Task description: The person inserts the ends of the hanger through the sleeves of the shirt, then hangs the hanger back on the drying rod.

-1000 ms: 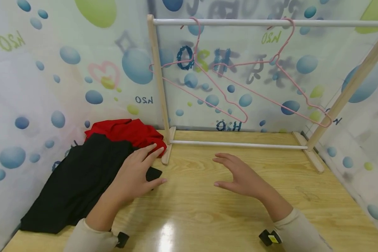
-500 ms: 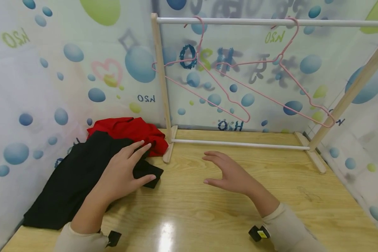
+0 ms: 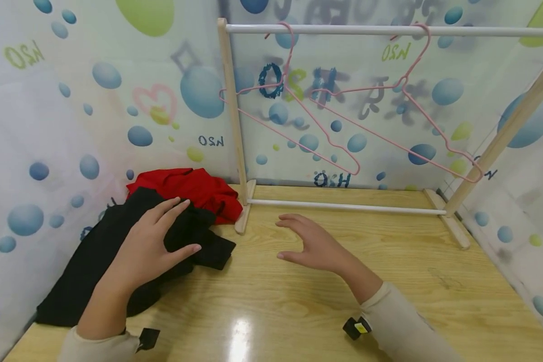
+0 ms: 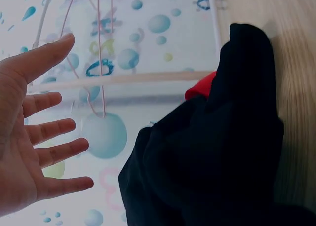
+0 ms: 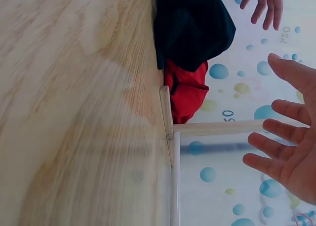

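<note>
A black garment (image 3: 104,251) lies spread at the left of the table, partly over a crumpled red garment (image 3: 185,186) behind it. My left hand (image 3: 142,251) hovers above the black cloth, fingers spread and holding nothing; the left wrist view shows its palm (image 4: 15,157) apart from the black garment (image 4: 207,157). Over the middle of the table my right hand (image 3: 314,244) hangs in the air with fingers extended and thumb apart, also holding nothing. In the right wrist view that hand (image 5: 291,142) stands off from the red garment (image 5: 185,93).
A wooden rack with a white top rail (image 3: 344,30) stands at the back of the table (image 3: 289,311). Two pink hangers, one left (image 3: 298,100) and one right (image 3: 427,118), hang from it. The rack's left foot (image 3: 244,213) is beside the red garment. A patterned backdrop (image 3: 108,115) encloses the table.
Both hands have moved left, the left one farther over the black garment, the right one toward the middle. The head view has shifted slightly. The garments and hangers stay put.
</note>
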Available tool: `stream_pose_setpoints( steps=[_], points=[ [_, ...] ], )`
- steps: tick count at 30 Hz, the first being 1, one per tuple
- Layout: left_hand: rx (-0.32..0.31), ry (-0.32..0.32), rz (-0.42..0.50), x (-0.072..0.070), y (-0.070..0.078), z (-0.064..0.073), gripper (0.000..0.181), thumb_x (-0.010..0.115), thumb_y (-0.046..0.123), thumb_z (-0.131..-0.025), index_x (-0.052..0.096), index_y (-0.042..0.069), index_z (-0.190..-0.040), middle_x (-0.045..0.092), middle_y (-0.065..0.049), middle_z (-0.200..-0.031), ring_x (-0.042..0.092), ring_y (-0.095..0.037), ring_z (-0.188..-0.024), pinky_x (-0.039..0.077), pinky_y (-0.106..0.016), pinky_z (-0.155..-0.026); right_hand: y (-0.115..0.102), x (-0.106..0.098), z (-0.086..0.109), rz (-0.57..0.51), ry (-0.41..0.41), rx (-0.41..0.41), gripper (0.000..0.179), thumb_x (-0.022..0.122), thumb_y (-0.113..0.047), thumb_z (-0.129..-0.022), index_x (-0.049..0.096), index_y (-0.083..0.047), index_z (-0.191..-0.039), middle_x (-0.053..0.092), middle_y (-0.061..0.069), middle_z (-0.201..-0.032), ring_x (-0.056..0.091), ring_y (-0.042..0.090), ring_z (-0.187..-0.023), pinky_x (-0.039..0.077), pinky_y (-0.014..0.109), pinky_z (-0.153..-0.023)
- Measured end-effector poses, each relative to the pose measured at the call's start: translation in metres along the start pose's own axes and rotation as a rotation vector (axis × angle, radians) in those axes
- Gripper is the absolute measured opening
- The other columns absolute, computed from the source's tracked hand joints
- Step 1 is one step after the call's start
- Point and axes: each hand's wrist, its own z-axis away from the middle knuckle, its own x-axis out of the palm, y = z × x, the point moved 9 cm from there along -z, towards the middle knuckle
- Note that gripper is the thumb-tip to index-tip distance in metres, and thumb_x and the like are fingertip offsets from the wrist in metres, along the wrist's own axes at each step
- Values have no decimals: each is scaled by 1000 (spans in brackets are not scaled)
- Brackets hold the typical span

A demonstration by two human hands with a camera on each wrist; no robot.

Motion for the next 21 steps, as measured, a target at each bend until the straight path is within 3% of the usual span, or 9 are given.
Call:
stream_pose_setpoints(
  steps=[13,21],
  points=[
    [-105,13,13,-18,-33,12,92,89,30,-68,44,11,-146,44,-22,-142,43,-45,-123,39,-69,-91,-9,15,-29,-63,-21,2,65,74,-37,-87,51,-4,-139,45,11,-146,40,28,-135,35,48,-109],
    [-180,-38,23,-26,-53,21,94,87,35,-72,39,9,-149,39,-27,-144,39,-52,-123,35,-74,-89,-19,28,-45,-86,-34,-1,64,75,-34,-86,52,-3,-138,47,13,-143,43,27,-133,36,43,-109]
  ],
)
